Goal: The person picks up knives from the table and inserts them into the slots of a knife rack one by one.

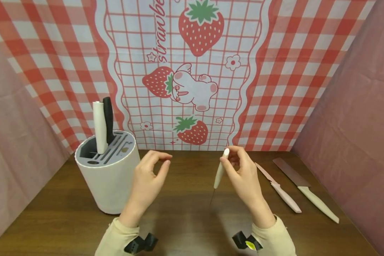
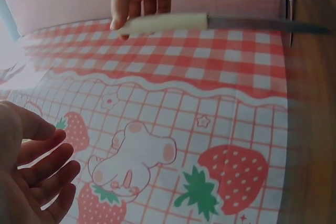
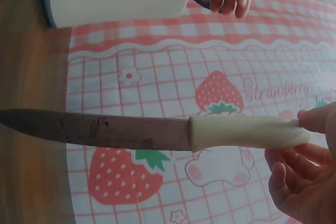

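In the head view my right hand (image 1: 244, 177) pinches the butt of a white-handled knife (image 1: 219, 175), whose blade points down above the table. The right wrist view shows that knife's long blade (image 3: 126, 130) with dark smudges on it; the thumb lies on one side of the handle, fingers on the other. My left hand (image 1: 148, 179) hovers just right of a white knife block (image 1: 115, 188), thumb and forefinger curved but apart, holding nothing. Standing in the block's grey slotted top are a white handle (image 1: 100, 129) and a black handle (image 1: 108, 117); their blades are hidden.
To the right on the wooden table (image 1: 185, 220) lie a pink knife (image 1: 285, 197) and a cleaver (image 1: 318, 204) with a cream handle. A strawberry-print cloth (image 1: 256, 46) hangs behind the table. Pink cloth (image 1: 348, 117) flanks it.
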Demonstrator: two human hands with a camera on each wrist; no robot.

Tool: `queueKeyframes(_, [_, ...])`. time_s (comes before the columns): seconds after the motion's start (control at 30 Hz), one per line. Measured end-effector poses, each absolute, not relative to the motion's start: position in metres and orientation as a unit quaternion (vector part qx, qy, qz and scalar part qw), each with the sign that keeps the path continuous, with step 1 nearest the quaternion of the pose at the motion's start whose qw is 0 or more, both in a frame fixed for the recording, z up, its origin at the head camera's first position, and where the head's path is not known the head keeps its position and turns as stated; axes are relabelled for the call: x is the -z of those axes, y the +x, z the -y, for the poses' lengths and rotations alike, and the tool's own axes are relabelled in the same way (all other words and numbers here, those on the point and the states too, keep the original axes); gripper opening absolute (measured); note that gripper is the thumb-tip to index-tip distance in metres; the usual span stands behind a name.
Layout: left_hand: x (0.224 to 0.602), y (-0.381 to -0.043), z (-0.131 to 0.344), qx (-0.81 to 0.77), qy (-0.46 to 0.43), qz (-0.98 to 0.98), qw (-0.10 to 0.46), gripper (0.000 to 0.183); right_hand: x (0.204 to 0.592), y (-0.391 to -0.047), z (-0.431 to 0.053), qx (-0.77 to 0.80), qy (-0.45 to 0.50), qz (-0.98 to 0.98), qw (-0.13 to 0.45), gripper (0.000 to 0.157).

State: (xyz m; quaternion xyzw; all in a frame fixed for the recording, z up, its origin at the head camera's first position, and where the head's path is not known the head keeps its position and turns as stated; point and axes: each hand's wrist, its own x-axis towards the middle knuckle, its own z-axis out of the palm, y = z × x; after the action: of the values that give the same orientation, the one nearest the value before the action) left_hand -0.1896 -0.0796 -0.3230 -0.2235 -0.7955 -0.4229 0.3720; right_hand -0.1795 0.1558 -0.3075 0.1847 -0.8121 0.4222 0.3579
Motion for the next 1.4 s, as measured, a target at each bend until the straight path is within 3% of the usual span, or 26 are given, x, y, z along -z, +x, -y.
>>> queueKeyframes(0.23, [0.325, -0.189, 0.068, 0.450, -0.246, 0.796, 0.321, 0.010, 0.309, -0.180, -0.149, -0.421, 0.212, 0.813, 0.343, 0.024])
queueKeyframes(0.63, [0.335, -0.183, 0.046, 0.503, -0.279, 0.798, 0.180, 0.017, 0.318, -0.177, -0.151, -0.437, 0.225, 0.815, 0.308, 0.024])
queueKeyframes(1.03, [0.338, -0.183, 0.043, 0.475, -0.298, 0.814, 0.150, 0.027, 0.317, -0.171, -0.143, -0.420, 0.247, 0.818, 0.306, 0.027])
queueKeyframes(1.4, [0.340, -0.181, 0.038, 0.477, -0.326, 0.806, 0.129, 0.026, 0.315, -0.167, -0.140, -0.422, 0.252, 0.815, 0.308, 0.027])
